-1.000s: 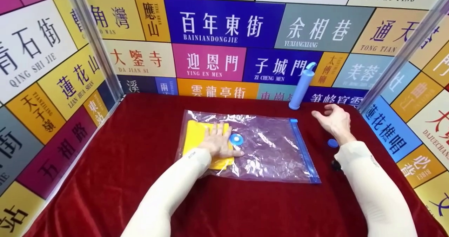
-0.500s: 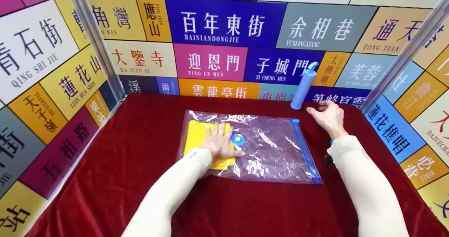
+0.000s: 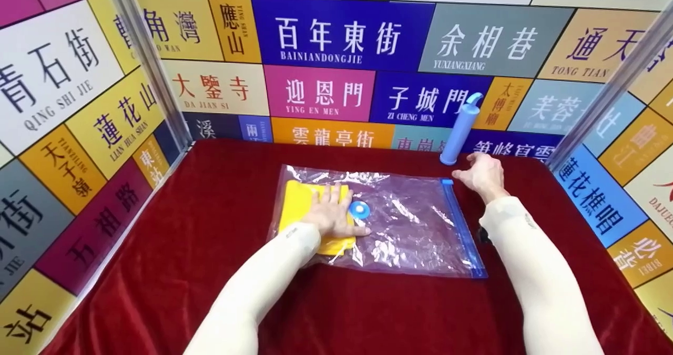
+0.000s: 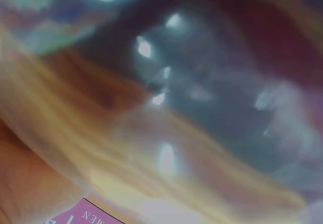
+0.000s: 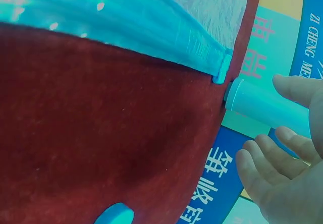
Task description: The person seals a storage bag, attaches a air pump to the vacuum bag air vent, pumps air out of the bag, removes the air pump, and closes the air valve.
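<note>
My left hand lies with spread fingers on a clear vacuum storage bag, over a folded yellow cloth inside it. Right of the fingers sits the bag's round blue valve. A blue hand pump stands upright at the back of the table. My right hand is just right of its base, holding nothing. In the right wrist view the thumb and loosely bent fingers are apart on either side of the pump. The left wrist view is blurred, mostly shiny plastic and yellow cloth.
A blue zip strip with a slider closes off the bag's right side. A round blue cap lies on the dark red tablecloth. Sign-printed panels wall in the table at the back and sides.
My right hand has moved left and slightly back, closer to the pump. The left hand stays on the bag over the yellow cloth. The head view has shifted slightly.
</note>
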A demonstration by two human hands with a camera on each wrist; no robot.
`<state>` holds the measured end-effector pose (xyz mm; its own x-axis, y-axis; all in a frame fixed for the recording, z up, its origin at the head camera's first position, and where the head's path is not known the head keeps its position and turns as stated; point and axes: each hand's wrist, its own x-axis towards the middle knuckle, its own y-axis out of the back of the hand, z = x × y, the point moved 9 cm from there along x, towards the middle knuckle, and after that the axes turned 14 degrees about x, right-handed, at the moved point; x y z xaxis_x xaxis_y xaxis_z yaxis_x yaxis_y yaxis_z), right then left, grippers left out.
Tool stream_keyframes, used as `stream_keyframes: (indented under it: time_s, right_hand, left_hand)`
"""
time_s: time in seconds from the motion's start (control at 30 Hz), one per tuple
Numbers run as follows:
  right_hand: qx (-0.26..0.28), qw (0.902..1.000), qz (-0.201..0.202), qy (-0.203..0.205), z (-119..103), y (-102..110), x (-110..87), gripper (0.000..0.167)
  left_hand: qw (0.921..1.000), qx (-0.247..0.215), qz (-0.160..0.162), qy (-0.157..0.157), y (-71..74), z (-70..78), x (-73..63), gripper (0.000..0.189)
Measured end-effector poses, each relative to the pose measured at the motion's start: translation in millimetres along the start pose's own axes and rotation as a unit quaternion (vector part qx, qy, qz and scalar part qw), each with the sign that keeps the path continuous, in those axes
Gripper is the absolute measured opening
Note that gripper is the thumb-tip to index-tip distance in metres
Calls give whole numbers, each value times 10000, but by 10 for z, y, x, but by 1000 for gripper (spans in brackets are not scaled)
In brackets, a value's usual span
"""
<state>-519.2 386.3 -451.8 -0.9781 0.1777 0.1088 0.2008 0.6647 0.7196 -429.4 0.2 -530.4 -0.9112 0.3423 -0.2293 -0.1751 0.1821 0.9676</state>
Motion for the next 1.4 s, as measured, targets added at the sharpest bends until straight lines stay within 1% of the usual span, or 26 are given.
stream_keyframes:
  time_s: [0.17,0.27,0.47,0.57,0.73,0.9,1.03,1.2,1.3,1.4]
  right_hand:
    - [-13,9999,96,-66,10,-71,108,73]
    - [11,9997,186,-158,38,-90,180,78]
    - [108,9986,308,-423,138,-105,346,88]
    - [187,9980,350,-488,171,-131,414,90]
    - [410,9963,525,-536,192,-159,486,93]
    - [831,9909,659,-825,204,-180,580,104]
    - [1102,9857,752,-1025,181,-193,686,111]
    - [1315,9806,935,-1109,103,-169,802,111]
    - [1475,9771,1053,-1119,55,-157,860,107]
    - [1537,9756,1093,-1121,22,-181,917,105]
  left_hand:
    - [10000,-77,-6,14,-26,-8,9,127]
    - [10000,-60,-43,49,-45,-11,25,127]
    - [9999,-31,-114,106,-44,5,54,128]
    - [9998,-71,-147,127,-51,24,67,128]
    - [9996,-201,-132,111,-70,48,75,129]
    - [9993,-369,-44,102,-54,34,63,129]
    - [9992,-379,-37,112,-25,-4,52,129]
    - [9993,-352,-46,138,-12,-38,38,129]
    - [9994,-300,-15,155,-25,-44,32,129]
    - [9995,-264,-3,179,-55,-46,25,128]
